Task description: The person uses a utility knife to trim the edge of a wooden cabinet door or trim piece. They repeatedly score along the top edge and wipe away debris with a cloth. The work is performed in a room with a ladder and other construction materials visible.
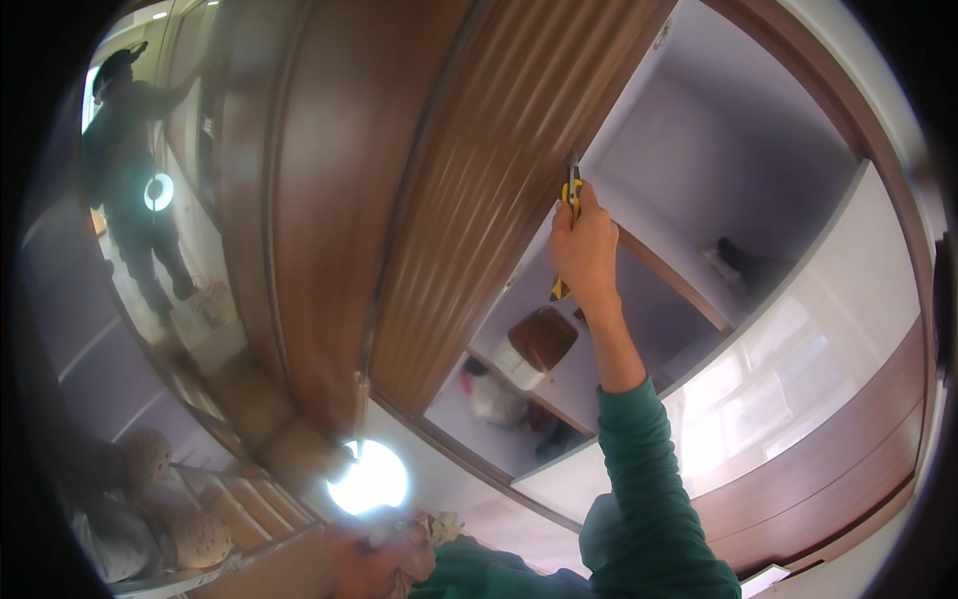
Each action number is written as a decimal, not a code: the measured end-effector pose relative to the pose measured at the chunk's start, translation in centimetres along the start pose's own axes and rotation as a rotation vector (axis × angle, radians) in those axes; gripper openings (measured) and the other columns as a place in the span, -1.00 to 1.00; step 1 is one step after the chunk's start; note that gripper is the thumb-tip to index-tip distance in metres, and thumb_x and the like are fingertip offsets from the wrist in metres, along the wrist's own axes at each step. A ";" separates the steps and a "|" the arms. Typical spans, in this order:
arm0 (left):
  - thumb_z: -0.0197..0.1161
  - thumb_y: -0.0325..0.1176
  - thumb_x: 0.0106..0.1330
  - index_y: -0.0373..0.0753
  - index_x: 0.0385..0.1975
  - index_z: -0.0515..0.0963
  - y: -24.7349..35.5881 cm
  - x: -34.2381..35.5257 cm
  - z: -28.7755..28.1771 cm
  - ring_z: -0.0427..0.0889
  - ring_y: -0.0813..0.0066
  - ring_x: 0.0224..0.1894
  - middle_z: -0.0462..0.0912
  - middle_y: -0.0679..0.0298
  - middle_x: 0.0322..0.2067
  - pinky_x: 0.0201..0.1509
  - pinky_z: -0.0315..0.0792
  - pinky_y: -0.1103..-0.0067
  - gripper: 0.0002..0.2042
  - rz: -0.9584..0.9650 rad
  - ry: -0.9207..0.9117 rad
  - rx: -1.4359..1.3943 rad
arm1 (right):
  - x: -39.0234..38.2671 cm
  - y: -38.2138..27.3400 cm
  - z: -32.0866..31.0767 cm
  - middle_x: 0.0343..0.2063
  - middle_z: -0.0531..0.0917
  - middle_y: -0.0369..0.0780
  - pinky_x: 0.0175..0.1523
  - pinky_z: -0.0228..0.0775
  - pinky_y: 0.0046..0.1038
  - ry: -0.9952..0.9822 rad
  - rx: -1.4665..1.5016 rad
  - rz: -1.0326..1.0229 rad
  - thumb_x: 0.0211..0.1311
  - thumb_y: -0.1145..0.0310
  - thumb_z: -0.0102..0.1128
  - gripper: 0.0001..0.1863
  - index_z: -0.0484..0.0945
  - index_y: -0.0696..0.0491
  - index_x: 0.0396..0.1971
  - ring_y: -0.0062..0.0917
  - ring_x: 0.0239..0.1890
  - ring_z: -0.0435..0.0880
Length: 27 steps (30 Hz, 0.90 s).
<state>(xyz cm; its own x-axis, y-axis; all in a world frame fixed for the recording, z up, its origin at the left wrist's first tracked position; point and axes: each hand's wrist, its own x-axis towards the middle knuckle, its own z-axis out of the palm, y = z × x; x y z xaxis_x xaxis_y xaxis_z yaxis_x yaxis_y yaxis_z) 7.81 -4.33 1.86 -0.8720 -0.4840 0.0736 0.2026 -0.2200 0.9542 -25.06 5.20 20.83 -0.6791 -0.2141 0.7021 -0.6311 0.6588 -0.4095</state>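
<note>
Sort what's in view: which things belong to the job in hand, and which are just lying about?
Job in hand:
yellow-and-black hand tool with metal tip, in the right hand
ribbed brown wooden panel, at the tool's tip
probably the glowing round white lamp, near the blurred left hand

Apparently lying about:
brown-and-white boxy container
pale crumpled bag
dark, indistinct bundle

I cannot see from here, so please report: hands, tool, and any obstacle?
Right hand closed on yellow-and-black tool. Tool's tip at edge of fluted panel, contact unclear. Left hand blurred near bright round light, grip unclear. Nothing visible blocking tip.
</note>
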 end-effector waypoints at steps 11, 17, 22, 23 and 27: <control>0.38 -0.51 0.09 -0.41 -0.28 0.71 -0.7 -0.4 0.2 0.60 0.63 -0.40 0.71 0.26 -0.44 -0.29 0.43 0.68 -0.81 0.010 0.009 -0.049 | -3.1 1.9 2.2 -0.64 0.59 0.12 -0.37 0.45 -0.09 0.020 -0.034 -0.057 0.32 0.49 0.02 -0.54 0.33 0.45 0.15 0.04 -0.54 0.64; 0.38 -0.51 0.10 -0.42 -0.28 0.71 -0.4 -0.6 0.5 0.60 0.63 -0.40 0.71 0.25 -0.43 -0.29 0.43 0.68 -0.80 0.016 0.010 -0.029 | -4.4 2.8 3.2 -0.62 0.59 0.14 -0.37 0.45 -0.08 0.005 -0.038 -0.046 0.31 0.51 0.02 -0.54 0.32 0.44 0.16 0.07 -0.50 0.64; 0.37 -0.53 0.10 -0.42 -0.28 0.71 -0.6 -0.8 0.6 0.61 0.62 -0.39 0.71 0.23 -0.43 -0.28 0.44 0.67 -0.81 0.032 -0.014 0.050 | -5.9 3.1 3.7 -0.61 0.60 0.15 -0.36 0.46 -0.07 -0.051 -0.014 -0.004 0.31 0.52 0.01 -0.52 0.29 0.44 0.18 0.08 -0.48 0.65; 0.37 -0.53 0.10 -0.42 -0.28 0.71 -0.5 -0.9 0.6 0.61 0.62 -0.38 0.72 0.23 -0.42 -0.27 0.44 0.67 -0.81 0.037 -0.009 0.060 | -6.0 3.2 3.8 -0.60 0.60 0.15 -0.35 0.47 -0.07 -0.059 -0.008 0.007 0.31 0.51 0.01 -0.52 0.29 0.44 0.18 0.08 -0.48 0.66; 0.39 -0.51 0.12 -0.40 -0.25 0.71 -0.5 -0.9 0.6 0.63 0.59 -0.35 0.73 0.21 -0.39 -0.24 0.48 0.65 -0.80 0.021 -0.031 0.015 | -6.7 3.8 4.6 -0.57 0.61 0.16 -0.34 0.49 -0.05 -0.048 -0.031 -0.013 0.31 0.51 0.02 -0.52 0.29 0.44 0.17 0.09 -0.46 0.66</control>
<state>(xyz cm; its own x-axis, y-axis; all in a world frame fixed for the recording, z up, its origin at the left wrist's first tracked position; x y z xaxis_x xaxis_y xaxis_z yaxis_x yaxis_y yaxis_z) 8.20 -3.33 1.49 -0.8811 -0.4615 0.1028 0.2148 -0.1971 0.9566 -24.64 5.79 11.93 -0.6885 -0.2567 0.6783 -0.6286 0.6777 -0.3815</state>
